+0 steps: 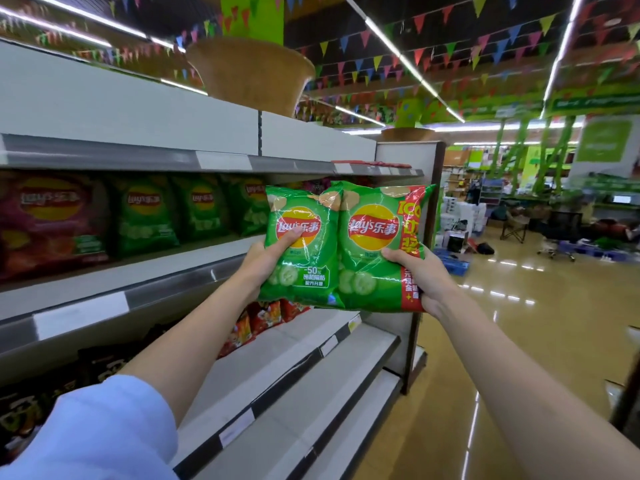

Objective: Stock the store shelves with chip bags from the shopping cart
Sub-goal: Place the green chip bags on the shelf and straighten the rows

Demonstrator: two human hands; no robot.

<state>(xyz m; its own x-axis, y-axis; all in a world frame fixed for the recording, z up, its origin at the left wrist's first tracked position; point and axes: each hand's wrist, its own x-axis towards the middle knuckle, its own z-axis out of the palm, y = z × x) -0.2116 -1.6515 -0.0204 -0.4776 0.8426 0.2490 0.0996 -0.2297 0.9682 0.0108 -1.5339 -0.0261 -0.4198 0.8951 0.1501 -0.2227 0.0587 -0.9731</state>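
Observation:
Two green chip bags are held side by side in front of the shelving. My left hand (266, 261) grips the smaller green bag (304, 268), thumb across its front. My right hand (420, 275) grips the larger green bag with a red side stripe (370, 258) at its right edge. Both bags hover at the height of the upper chip shelf (180, 268), near its right end. On that shelf stand several green chip bags (145, 216) and a dark red one (52, 223). The shopping cart is out of view.
Lower shelves (311, 375) step out toward the aisle; red snack packs (259, 320) sit under the held bags. The shelf unit ends at an end panel (412, 157). A glossy aisle floor (519, 341) opens to the right, with chairs and boxes far back.

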